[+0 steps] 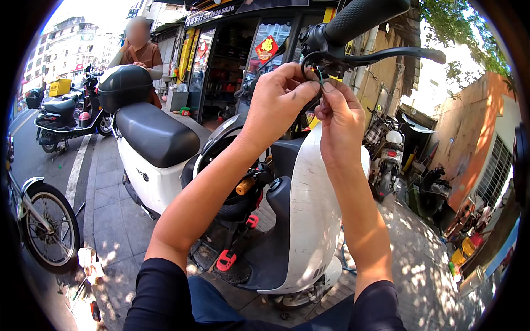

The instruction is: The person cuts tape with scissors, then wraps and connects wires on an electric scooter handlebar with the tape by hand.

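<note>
Both my arms reach up to the handlebar of a white scooter (314, 209). My left hand (281, 99) is closed, thumb and finger pinching a thin green-and-dark wire (319, 74) beneath the lever mount. Right beside it, my right hand (341, 113) pinches the same wire, with the fingertips of the two hands almost touching. Exactly where the wire's ends lie is hidden by my fingers. Just above are a black rubber grip (367, 21) and a black brake lever (397, 55). A dark cable loops down by my left fingers.
Red-handled tools (226, 260) lie on the scooter's footboard. Behind it stands another white scooter with a black seat (157, 134) and top box (126, 87). A person (142, 52) stands beyond. At left is a motorcycle wheel (51, 227); more scooters (388, 154) stand at right.
</note>
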`<state>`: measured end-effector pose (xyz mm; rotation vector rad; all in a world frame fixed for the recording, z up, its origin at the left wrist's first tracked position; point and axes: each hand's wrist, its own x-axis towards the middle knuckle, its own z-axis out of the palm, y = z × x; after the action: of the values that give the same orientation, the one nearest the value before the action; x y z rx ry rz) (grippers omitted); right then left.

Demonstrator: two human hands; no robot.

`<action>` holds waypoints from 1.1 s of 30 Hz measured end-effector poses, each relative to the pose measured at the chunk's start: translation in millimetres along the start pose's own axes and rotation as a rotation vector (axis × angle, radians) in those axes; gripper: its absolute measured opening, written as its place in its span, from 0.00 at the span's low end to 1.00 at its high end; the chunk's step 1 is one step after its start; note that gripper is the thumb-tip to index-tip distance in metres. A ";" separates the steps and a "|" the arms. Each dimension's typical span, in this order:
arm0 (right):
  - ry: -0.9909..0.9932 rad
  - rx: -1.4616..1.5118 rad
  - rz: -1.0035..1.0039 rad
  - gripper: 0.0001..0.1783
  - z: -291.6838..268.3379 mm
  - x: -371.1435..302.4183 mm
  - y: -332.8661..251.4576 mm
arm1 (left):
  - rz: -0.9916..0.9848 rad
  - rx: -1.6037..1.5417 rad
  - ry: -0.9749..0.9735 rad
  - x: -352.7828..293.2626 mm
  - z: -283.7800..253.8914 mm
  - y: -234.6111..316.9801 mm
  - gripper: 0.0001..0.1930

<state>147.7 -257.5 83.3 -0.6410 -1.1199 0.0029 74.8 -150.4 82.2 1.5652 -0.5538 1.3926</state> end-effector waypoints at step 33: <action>-0.065 -0.803 -0.557 0.07 -3.7 5.2 -7.2 | 0.179 0.360 -0.057 -0.8 -13.2 5.9 0.09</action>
<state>151.0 -263.6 90.1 -1.0130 -1.3261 -0.9476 63.0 -142.0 82.3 1.8825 -0.5070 1.6561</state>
